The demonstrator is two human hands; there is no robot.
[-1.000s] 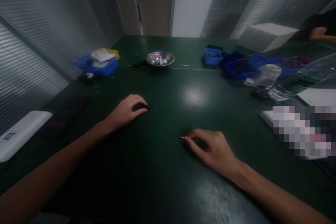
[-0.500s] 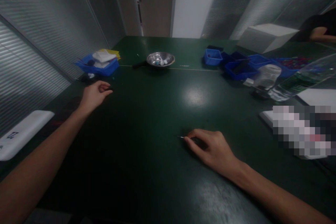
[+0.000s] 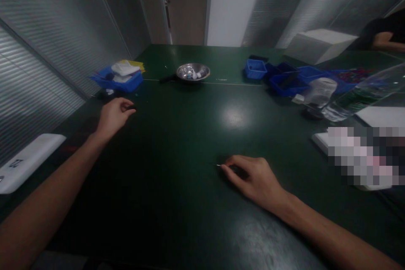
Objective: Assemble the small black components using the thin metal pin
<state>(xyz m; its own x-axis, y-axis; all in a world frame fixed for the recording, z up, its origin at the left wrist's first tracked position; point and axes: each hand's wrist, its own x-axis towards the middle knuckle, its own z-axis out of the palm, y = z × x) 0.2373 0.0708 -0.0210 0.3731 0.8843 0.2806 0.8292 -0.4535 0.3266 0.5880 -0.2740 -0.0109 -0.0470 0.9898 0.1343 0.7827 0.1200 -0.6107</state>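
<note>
Over the left part of the green table [image 3: 177, 147], my left hand [image 3: 114, 114] is closed in a pinch around a small dark object [image 3: 130, 107]. Its kind cannot be made out. My right hand [image 3: 253, 177] rests on the tabletop right of the middle, thumb and forefinger pressed together. A thin silver-tipped piece [image 3: 218, 165] sticks out leftward from these fingertips; the rest of it is hidden in the hand. Beyond my left hand sits a blue bin [image 3: 133, 82] with white and yellow items in it.
A metal bowl [image 3: 205, 76] with small pieces stands further back. At the right are blue bins [image 3: 256, 69], a plastic bottle [image 3: 357, 101] lying tilted and a white box [image 3: 319, 46]. A white power bank-like block [image 3: 30, 162] lies at left. Another person's arm [image 3: 387, 41] shows far right.
My left hand has moved left and away from me with the small dark object, then stayed there. My right hand has kept its place and its pinch.
</note>
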